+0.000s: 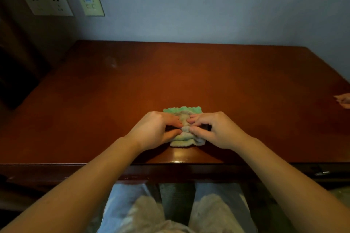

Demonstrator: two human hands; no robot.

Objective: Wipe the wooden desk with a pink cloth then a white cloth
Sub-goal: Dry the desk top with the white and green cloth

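A small folded white cloth (184, 139) with a green scalloped edge lies on the wooden desk (189, 77), close to its front edge. My left hand (154, 130) pinches the cloth's left part between thumb and fingers. My right hand (217, 129) pinches its right part the same way, fingertips nearly meeting in the middle. Both hands cover much of the cloth. A pink cloth (343, 100) shows only as a small corner at the right border of the view.
The desk stands against a pale wall with two socket plates (47, 4) and a switch panel (91, 4) at upper left. A dark gap lies left of the desk. My legs (170, 210) are below the front edge.
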